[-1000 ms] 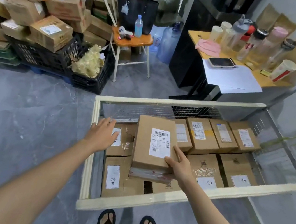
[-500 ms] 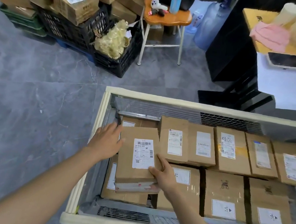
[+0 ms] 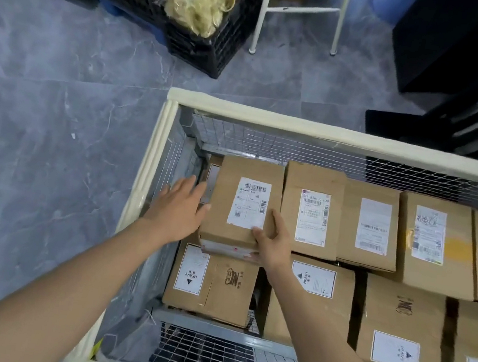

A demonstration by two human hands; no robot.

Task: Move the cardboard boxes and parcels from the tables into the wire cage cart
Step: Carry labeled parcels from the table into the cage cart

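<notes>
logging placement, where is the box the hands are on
Head view, far left corner of the wire cage cart: the box lies over a HEAVY-labelled box, between left hand and right hand.

Single view, head-worn, wide-angle. The camera stands at the near side of the wire cage cart [image 3: 300, 124] and faces forward and steeply down into it. Range is close: both forearms enter from the bottom edge, and the left hand [image 3: 179, 212] and right hand [image 3: 274, 240] meet at a labelled box [image 3: 244, 199] near frame centre. The cart fills the lower right, and grey floor [image 3: 56, 126] fills the left. The top edge reaches only a black crate [image 3: 216, 47] and white stool legs [image 3: 261, 16]. Motion blur softens the right margin.
</notes>
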